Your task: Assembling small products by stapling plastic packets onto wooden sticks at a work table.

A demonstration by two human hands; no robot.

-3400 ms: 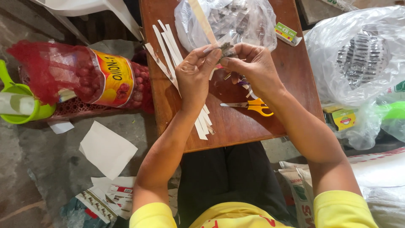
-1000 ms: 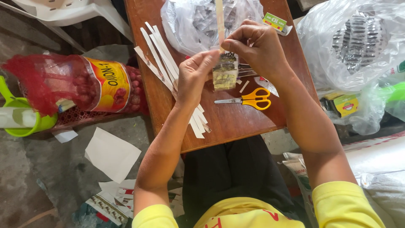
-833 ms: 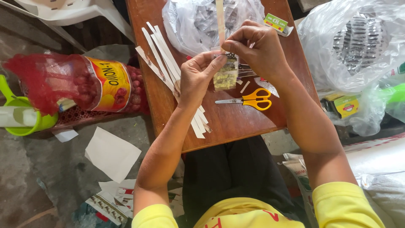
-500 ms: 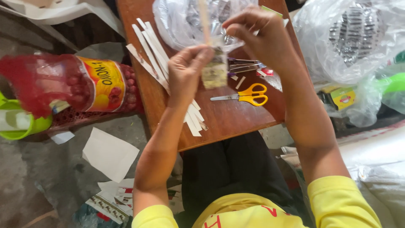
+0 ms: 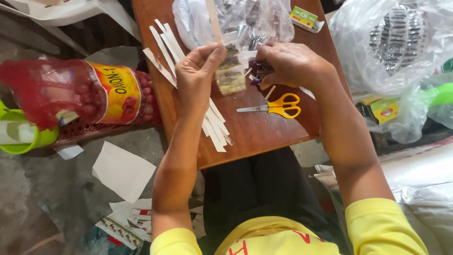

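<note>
Your left hand [image 5: 200, 75] pinches a small clear packet [image 5: 231, 71] of dark and pale contents between thumb and fingertips, holding it up above the desk [image 5: 264, 130]; a long pale strip [image 5: 213, 21] rises from the same pinch. Your right hand [image 5: 292, 63] is curled closed just right of the packet, its fingers wrapped around a small dark purple tool [image 5: 258, 75] whose end shows at the knuckles; what kind of tool it is cannot be told.

Below the packet lie yellow-handled scissors [image 5: 278, 106] flat on the desk, blades pointing left. Left of the packet, partly under your left hand, a fan of white paper strips [image 5: 165, 45] runs diagonally across the desk. Beyond the packet a crumpled clear plastic bag [image 5: 245, 19] sits at the far end, with a small green and yellow box [image 5: 304, 16] to its right.

Off the desk, left of the packet, a red net sack of onions [image 5: 71, 92] lies beside a green cup [image 5: 21, 134]. White paper sheets [image 5: 122, 170] lie on the floor below that. Right of the packet sits another large clear bag [image 5: 401, 42].
</note>
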